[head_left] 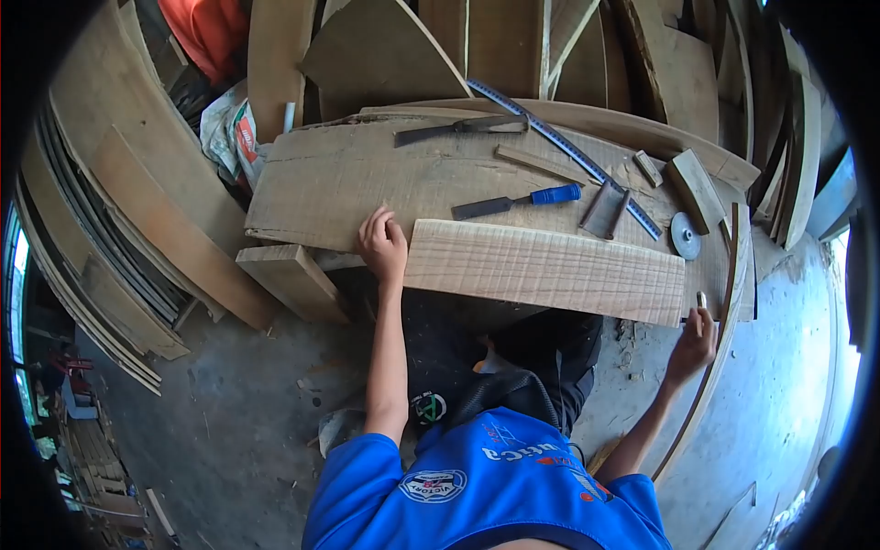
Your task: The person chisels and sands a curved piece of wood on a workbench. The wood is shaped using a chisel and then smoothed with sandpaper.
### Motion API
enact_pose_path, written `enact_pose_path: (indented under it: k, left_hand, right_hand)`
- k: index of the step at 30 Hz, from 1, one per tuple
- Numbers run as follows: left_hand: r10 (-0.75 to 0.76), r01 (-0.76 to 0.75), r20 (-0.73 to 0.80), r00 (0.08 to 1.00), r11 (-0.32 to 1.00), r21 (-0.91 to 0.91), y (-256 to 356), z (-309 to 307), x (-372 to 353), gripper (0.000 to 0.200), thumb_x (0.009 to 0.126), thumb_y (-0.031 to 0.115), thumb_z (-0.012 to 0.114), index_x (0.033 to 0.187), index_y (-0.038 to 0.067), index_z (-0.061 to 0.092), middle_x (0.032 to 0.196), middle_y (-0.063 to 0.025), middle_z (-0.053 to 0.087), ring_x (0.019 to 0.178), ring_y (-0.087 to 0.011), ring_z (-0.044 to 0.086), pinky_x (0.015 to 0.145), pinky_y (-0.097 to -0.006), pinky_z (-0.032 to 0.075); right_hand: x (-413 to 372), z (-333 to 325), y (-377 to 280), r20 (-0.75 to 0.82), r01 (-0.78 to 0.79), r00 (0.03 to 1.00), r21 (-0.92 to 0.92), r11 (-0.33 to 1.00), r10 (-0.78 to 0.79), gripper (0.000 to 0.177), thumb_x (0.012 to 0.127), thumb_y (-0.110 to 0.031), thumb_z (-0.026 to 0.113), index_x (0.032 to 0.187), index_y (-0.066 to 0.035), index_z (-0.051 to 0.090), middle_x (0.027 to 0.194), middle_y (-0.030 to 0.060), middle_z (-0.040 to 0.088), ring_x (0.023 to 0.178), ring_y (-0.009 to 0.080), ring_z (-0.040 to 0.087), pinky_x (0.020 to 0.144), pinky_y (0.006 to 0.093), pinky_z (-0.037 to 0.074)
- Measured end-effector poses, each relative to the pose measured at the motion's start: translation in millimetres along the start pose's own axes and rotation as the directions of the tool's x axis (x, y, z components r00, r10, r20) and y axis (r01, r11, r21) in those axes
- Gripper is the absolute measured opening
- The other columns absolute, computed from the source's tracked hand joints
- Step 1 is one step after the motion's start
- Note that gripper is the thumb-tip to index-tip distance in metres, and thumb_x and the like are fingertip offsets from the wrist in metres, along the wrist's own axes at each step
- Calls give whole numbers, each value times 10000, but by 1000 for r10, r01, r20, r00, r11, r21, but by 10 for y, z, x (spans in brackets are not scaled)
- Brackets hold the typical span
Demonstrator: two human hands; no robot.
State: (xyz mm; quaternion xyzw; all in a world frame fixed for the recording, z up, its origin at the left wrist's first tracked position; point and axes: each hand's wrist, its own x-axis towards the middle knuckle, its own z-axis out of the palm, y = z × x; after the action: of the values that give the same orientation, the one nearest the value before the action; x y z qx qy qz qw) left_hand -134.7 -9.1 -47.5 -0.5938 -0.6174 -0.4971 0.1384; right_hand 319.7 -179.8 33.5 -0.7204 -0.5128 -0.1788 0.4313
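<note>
A wooden board (541, 266) with many lines across its face lies along the near edge of the plank worktop (321, 183). At the board's left end is my left hand (383, 240), its fingers curled over the worktop; what they hold, if anything, is hidden. Beyond the board's right end, my right hand (695, 346) is closed around a short pale stick (702, 300), with only its tip showing. Behind the board lies a blue-handled chisel (518, 202). A small channel-shaped piece (604, 210) and a grey disc (685, 236) lie to its right.
A long blue ruler (568, 147) crosses the worktop near a dark flat tool (458, 128). Wooden blocks (697, 191) sit at the right. A curved strip (729, 321) runs down beside my right hand. Curved panels (137, 165) lean at the left.
</note>
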Motion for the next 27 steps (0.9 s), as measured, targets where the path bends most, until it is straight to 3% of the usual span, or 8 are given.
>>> enact_pose_path:
  k: [6, 8, 11, 15, 18, 19, 24, 27]
  left_hand:
    - [-7, 7, 6, 1000, 1000, 8, -5, 1, 2, 111, 744, 55, 530, 821, 55, 609, 967, -73, 637, 907, -278, 574, 812, -374, 431]
    - [-28, 27, 27, 999, 1000, 16, 37, -24, -1, 115, 748, 54, 527, 825, 63, 611, 979, -76, 632, 924, -275, 566, 824, -382, 425]
    - [-7, 6, 40, 999, 1000, 15, -3, -9, -9, 114, 752, 60, 530, 829, 73, 613, 979, -74, 632, 920, -272, 565, 825, -379, 424]
    - [8, -8, 27, 1000, 1000, 3, -61, 43, -24, 119, 753, 57, 531, 834, 76, 616, 981, -63, 634, 910, -264, 572, 820, -368, 424]
    - [36, -36, 25, 999, 999, -8, -79, 43, -33, 126, 757, 55, 527, 842, 76, 616, 984, -58, 636, 912, -259, 575, 815, -362, 423]
    - [35, -35, 23, 999, 999, -12, -61, 32, -27, 129, 759, 53, 523, 846, 76, 616, 987, -56, 636, 915, -258, 576, 813, -360, 422]
    - [42, -42, 36, 999, 999, 0, -42, 11, -17, 128, 770, 56, 516, 849, 69, 617, 988, -57, 637, 909, -254, 581, 821, -352, 420]
    - [34, -33, 45, 998, 999, -3, -40, 17, -23, 135, 767, 52, 516, 857, 78, 614, 996, -52, 634, 923, -253, 573, 826, -353, 413]
  right_hand:
    - [-274, -17, -471, 423, -169, 906, 306, 937, 25, 95, 795, -11, 599, 887, 13, 596, 809, 123, 619, 599, 189, 595, 520, 302, 468]
    - [-286, -123, -578, 621, -637, 761, 660, 399, 188, 79, 809, -21, 596, 865, 35, 589, 803, 115, 623, 560, 139, 576, 464, 259, 458]
    - [-84, -151, -363, 395, -575, 814, 652, 494, 427, 106, 811, -44, 616, 859, 48, 592, 769, 97, 623, 577, 127, 585, 455, 229, 469]
    - [21, 33, 3, -63, -367, 899, 436, 822, 434, 120, 802, -87, 647, 860, 15, 625, 773, 79, 628, 654, 116, 606, 571, 221, 502]
    - [-246, 170, 161, 215, -546, 827, 530, 649, 520, 135, 765, -80, 671, 849, 14, 625, 810, 82, 636, 732, 107, 595, 666, 228, 485]
    - [-298, 135, 22, 247, -479, 877, 399, 781, 412, 114, 745, -62, 674, 814, 11, 620, 848, 86, 639, 772, 100, 585, 704, 225, 474]
    - [-455, -273, -362, 694, -577, 709, 465, 672, 129, 120, 725, 4, 649, 824, 25, 585, 892, 128, 628, 806, 137, 587, 747, 263, 473]
    - [-340, -377, -161, 494, -579, 815, 655, 486, 304, 124, 732, 45, 612, 842, 27, 557, 928, 134, 615, 822, 156, 586, 764, 276, 470]
